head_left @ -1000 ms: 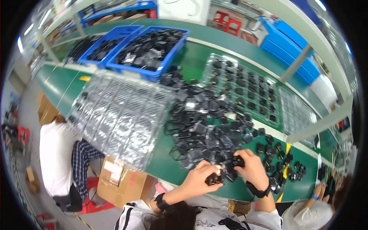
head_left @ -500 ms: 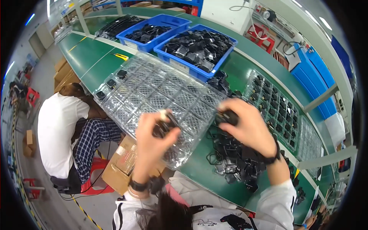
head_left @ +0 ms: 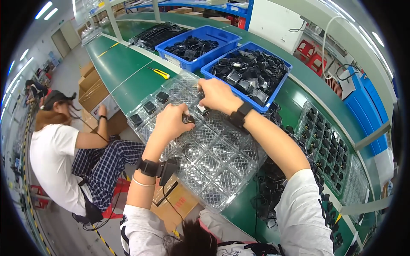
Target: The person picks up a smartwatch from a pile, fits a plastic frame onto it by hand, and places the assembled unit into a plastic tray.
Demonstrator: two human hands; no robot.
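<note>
Clear plastic cell tray (head_left: 213,158), head view: lies mid-frame on the near edge of the green bench (head_left: 128,72), overhanging it toward the lower centre. Left hand (head_left: 171,123) closed around a small black part (head_left: 187,119), held just over the tray's middle cells. Right hand (head_left: 215,94) above it in the frame, fingers curled down at the tray's far edge; it seems to pinch something small, but what it grips cannot be told. Filled so far: only a few cells at the tray's upper-left end hold black parts (head_left: 149,106); the cells toward lower centre look empty, so I judge the loading early, most left to do. Supply: two blue bins (head_left: 256,72) of black parts at upper centre, loose black parts (head_left: 273,187) heaped at lower right. A filled tray (head_left: 329,149) sits at right. Yellow utility knife (head_left: 159,72) on the bench, upper left. Seated person (head_left: 55,158) at left beside cardboard boxes (head_left: 96,91).
</note>
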